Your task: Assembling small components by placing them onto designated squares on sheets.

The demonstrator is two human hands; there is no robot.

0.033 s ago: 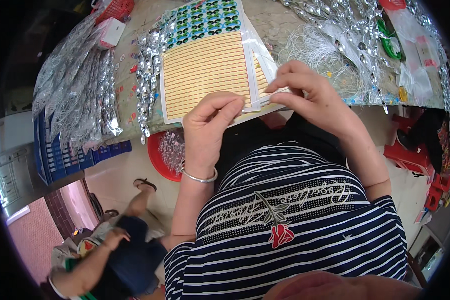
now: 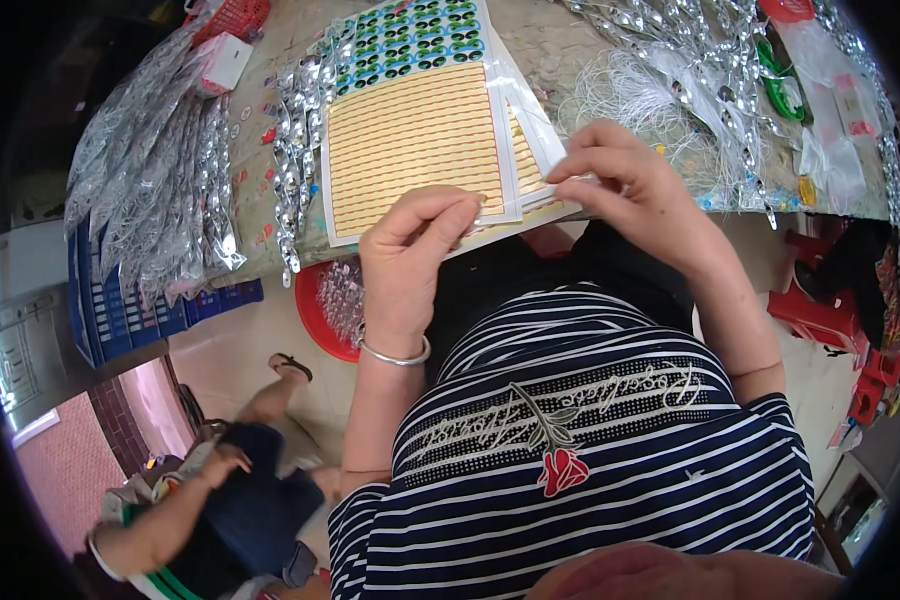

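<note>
Sticker sheet point(image 2: 410, 150), one, flat on the counter point(image 2: 540, 40) at its near edge, in front of the person: rows of thin gold strips below, rows of green, blue and black ovals above; both fields look largely full, so most of the stock appears unused, though single gaps are too fine to tell. Further sheets point(image 2: 532, 130), lying under it and showing at its right side, gold printing partly visible. Left hand point(image 2: 410, 240), over the sheet's lower right corner, thumb and forefinger pressed together on a small piece point(image 2: 479, 203), too small to identify; this piece looks in progress. Right hand point(image 2: 635, 195), just beside the under-sheets' edge, thumb and forefinger nearly meeting, other fingers curled; whether anything is pinched there, cannot tell. Silver strands point(image 2: 288, 150), a loose bundle left of the sheet, apparently made up. Wrapped strands point(image 2: 160, 170), a large heap at far left, seemingly the furthest along. Silver strands with white string point(image 2: 620, 95), a tangled pile at right, out of both hands; their stage, cannot tell. Red basin point(image 2: 308, 310), below the counter edge, holding small shiny pieces point(image 2: 342, 300), evidently unused supply.
</note>
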